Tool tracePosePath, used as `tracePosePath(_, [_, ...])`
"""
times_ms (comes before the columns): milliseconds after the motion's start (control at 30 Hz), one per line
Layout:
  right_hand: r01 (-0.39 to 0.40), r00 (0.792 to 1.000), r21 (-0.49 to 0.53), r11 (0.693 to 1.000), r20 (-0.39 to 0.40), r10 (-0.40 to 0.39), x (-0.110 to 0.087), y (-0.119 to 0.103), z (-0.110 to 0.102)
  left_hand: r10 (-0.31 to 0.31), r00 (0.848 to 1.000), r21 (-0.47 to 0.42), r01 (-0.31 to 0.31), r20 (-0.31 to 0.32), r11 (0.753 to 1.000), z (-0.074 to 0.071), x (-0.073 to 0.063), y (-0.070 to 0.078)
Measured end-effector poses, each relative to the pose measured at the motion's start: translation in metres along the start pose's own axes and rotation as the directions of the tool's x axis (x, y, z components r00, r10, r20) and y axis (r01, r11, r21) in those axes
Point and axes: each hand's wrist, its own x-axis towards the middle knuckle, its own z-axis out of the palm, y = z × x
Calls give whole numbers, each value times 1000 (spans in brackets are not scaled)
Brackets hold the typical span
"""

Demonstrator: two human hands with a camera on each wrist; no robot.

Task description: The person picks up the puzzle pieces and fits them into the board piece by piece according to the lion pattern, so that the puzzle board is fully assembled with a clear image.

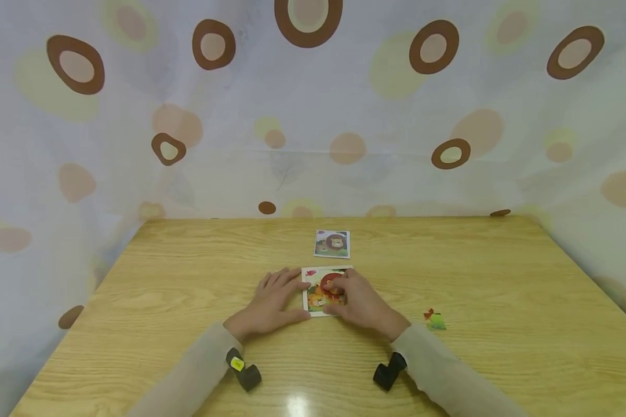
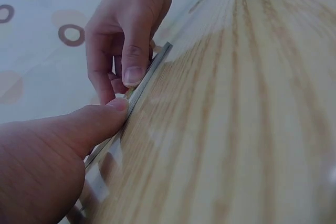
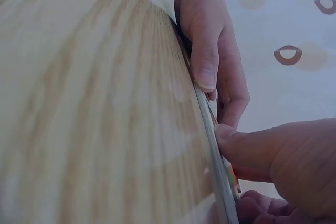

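Observation:
A white-framed lion jigsaw puzzle (image 1: 316, 299) lies flat on the wooden table in the head view. My left hand (image 1: 272, 304) rests at its left side, fingers extended, with the thumb and a fingertip touching the frame. In the left wrist view that thumb (image 2: 107, 121) presses the frame's near edge. Over the puzzle's right half, my right hand (image 1: 362, 301) has its thumb and fingers bent around a coloured puzzle piece (image 3: 231, 174), which they largely hide. Whether that piece is seated in the frame is hard to see.
Just behind the puzzle lies a smaller card (image 1: 331, 244) with a similar lion picture. To the right of my right hand are loose red and green puzzle pieces (image 1: 436, 321). A patterned curtain (image 1: 313, 179) hangs along the table's back edge and sides.

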Motion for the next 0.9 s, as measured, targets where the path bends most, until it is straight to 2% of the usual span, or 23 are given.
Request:
tracePosePath(300, [22, 999, -66, 998, 28, -20, -2, 2, 1, -11, 1000, 5, 11, 22, 1000, 1, 0, -1])
tracePosePath(533, [51, 998, -48, 998, 24, -50, -2, 2, 0, -8, 1000, -11, 9, 24, 1000, -2, 0, 1])
tracePosePath(733, [71, 996, -23, 997, -60, -73, -1, 5, 3, -11, 1000, -4, 11, 14, 1000, -1, 0, 1])
tracePosePath(900, [30, 994, 36, 999, -104, -26, 1, 6, 5, -9, 1000, -10, 9, 8, 1000, -1, 0, 1])
